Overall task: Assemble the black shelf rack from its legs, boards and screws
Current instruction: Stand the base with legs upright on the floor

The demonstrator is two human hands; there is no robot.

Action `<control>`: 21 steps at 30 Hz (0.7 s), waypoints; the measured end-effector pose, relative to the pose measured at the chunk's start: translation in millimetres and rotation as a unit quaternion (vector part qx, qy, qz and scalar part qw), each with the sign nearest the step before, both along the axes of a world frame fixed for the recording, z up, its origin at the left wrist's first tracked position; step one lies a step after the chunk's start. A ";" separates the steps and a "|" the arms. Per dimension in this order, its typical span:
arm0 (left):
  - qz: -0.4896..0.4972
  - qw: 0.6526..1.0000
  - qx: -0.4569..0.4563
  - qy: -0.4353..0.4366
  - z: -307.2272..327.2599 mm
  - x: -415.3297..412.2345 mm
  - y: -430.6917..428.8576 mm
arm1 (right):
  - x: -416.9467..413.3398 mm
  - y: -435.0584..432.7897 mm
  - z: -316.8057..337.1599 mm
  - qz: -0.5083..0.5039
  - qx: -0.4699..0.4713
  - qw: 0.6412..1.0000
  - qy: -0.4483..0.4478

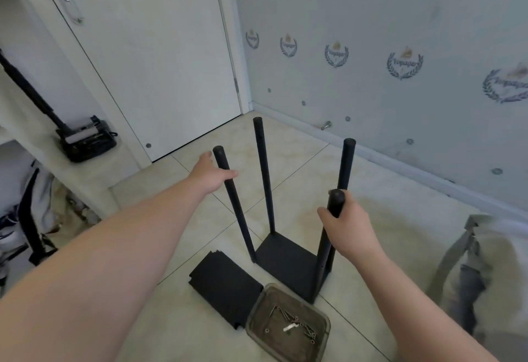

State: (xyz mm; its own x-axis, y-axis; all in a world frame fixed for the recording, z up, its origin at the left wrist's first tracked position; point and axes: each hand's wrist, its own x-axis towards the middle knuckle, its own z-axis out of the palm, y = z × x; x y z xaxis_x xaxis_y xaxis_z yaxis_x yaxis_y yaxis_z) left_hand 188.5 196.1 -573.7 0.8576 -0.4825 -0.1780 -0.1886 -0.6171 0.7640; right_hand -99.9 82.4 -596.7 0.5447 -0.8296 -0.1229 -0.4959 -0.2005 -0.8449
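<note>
I see the shelf rack (264, 176) standing on the tiled floor (380, 190). It is a matte black square board (285, 259) lying flat, with four slim round black legs (347, 161) rising from its corners. Their long axes are upright and their tops splay slightly outward. My left hand (210, 174) grips the near-left leg (237, 213) just below its top. My right hand (351, 227) wraps the top of the near-right leg (324, 261). Beside the rack lies a stack of black boards (223, 284), then a clear tray (257, 307) holding small screws (305, 330).
</note>
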 end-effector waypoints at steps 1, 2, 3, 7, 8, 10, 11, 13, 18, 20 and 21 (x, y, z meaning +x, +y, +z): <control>0.004 1.000 -0.010 -0.003 -3.2 3.9 -5.3 | 1.4 -1.2 -2.6 -0.002 0.002 1.000 -0.002; 0.006 1.000 -0.015 -0.010 -5.4 6.8 -10.1 | 2.1 -2.2 -4.4 -0.004 0.001 1.000 -0.003; 0.005 1.000 -0.019 -0.019 -7.4 7.9 -14.0 | 2.2 -3.1 -6.0 -0.003 -0.002 1.000 0.000; -0.019 0.998 -0.056 -0.009 -13.1 6.4 -22.4 | -0.9 -5.1 -9.5 0.007 -0.011 1.000 0.019; -0.021 0.998 -0.062 -0.004 -13.3 4.4 -22.8 | -1.6 -5.4 -9.9 0.006 -0.015 1.000 0.019; -0.031 0.998 -0.059 -0.011 -13.3 -1.1 -21.7 | -3.4 -5.6 -10.3 0.006 -0.021 1.000 0.009; -0.037 0.998 -0.056 -0.021 -12.4 -4.9 -20.3 | -4.4 -5.1 -9.5 0.009 -0.022 1.000 0.004; -0.038 0.997 -0.060 -0.034 -7.4 -13.9 -14.1 | -7.7 -2.9 -6.2 0.018 -0.028 0.999 -0.007; -0.031 0.994 -0.081 -0.060 27.7 -29.6 16.2 | -21.8 8.5 12.5 0.027 -0.048 0.997 -0.049; -0.033 0.993 -0.088 -0.074 48.4 -35.1 35.3 | -24.4 19.6 25.0 0.037 -0.055 0.995 -0.071; -0.034 0.992 -0.093 -0.082 58.9 -38.1 46.3 | -25.0 26.3 31.9 0.043 -0.058 0.994 -0.082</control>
